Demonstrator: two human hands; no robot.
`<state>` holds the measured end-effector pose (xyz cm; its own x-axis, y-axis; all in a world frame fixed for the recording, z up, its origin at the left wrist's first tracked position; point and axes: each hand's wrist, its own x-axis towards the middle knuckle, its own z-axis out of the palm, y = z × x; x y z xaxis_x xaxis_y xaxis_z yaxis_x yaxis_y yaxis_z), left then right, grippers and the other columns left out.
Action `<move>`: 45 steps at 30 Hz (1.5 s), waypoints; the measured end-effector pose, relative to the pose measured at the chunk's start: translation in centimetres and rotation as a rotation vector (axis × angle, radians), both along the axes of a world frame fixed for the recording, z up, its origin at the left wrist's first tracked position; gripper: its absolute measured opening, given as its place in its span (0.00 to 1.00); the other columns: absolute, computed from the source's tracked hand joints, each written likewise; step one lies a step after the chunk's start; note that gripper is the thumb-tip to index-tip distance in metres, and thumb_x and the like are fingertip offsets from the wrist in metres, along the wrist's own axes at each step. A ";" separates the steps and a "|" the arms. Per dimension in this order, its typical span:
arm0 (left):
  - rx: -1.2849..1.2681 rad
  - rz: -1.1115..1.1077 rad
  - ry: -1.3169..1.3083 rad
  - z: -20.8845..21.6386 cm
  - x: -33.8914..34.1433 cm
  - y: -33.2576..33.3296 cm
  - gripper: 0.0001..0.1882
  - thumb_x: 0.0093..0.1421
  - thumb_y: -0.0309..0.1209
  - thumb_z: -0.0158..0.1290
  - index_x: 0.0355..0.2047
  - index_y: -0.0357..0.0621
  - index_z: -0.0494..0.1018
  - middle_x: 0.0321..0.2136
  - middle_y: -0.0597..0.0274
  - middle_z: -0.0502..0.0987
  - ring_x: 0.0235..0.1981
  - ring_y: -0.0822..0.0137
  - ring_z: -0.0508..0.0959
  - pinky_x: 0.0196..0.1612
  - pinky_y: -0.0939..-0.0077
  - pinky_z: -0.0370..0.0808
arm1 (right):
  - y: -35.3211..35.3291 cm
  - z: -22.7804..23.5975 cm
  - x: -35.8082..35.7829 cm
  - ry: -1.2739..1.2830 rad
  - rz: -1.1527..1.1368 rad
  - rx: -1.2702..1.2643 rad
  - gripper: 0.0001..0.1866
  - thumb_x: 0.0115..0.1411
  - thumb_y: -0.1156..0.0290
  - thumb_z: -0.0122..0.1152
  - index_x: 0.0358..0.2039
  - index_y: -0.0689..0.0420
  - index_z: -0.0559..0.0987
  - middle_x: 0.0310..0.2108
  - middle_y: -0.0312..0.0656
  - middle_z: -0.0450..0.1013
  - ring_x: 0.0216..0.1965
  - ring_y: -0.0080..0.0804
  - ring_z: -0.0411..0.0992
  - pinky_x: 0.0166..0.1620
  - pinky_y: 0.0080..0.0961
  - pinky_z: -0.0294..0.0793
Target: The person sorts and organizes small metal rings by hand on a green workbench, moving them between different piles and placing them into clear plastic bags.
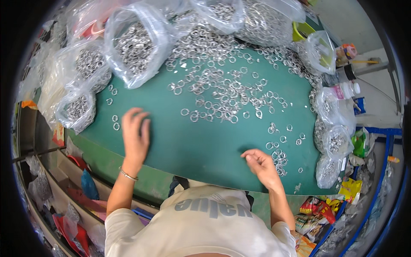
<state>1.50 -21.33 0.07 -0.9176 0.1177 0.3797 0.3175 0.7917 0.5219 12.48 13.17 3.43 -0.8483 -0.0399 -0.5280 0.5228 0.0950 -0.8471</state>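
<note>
My left hand (136,133) hovers over the left part of the green tabletop (171,141), fingers apart and slightly blurred, with nothing visible in it. Two small silvery metal rings (115,122) lie just left of its fingers. Near the front edge, my right hand (262,168) has its fingers curled and the thumb close to the index finger. Whatever it may hold is too small or hidden. Beside it, to the right, is a small cluster of rings (280,162). A wide scatter of similar rings (227,96) covers the middle of the table, beyond both hands.
Clear plastic bags full of rings line the table's left side (77,107), back left (135,47), back (265,23) and right side (336,143). A white-capped bottle (346,91) lies at the right. Wooden compartments (64,175) stand lower left, a blue metal frame (381,171) at right.
</note>
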 end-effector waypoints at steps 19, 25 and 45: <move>-0.096 -0.703 -0.056 0.1 -2.3 22.7 0.19 0.51 0.28 0.59 0.44 0.42 0.71 0.43 0.58 0.69 0.44 0.58 0.68 0.44 0.65 0.61 | 11.2 -3.3 -8.0 0.447 -0.125 0.804 0.05 0.54 0.72 0.63 0.29 0.59 0.79 0.14 0.41 0.66 0.14 0.32 0.62 0.21 0.30 0.60; -0.090 -0.825 -0.115 -0.9 -1.5 25.8 0.16 0.52 0.30 0.59 0.41 0.40 0.71 0.38 0.59 0.70 0.38 0.61 0.69 0.40 0.67 0.62 | 12.6 -1.4 -8.0 0.431 -0.093 1.091 0.11 0.52 0.71 0.64 0.37 0.54 0.77 0.18 0.41 0.69 0.19 0.41 0.69 0.24 0.37 0.66; 1.537 -0.554 -1.691 -0.1 -1.6 25.9 0.22 0.63 0.28 0.37 0.53 0.23 0.63 0.52 0.42 0.69 0.55 0.53 0.70 0.62 0.62 0.64 | 8.3 0.7 -5.5 0.210 -0.080 0.015 0.15 0.57 0.79 0.55 0.46 0.60 0.74 0.25 0.32 0.64 0.25 0.20 0.62 0.30 0.19 0.63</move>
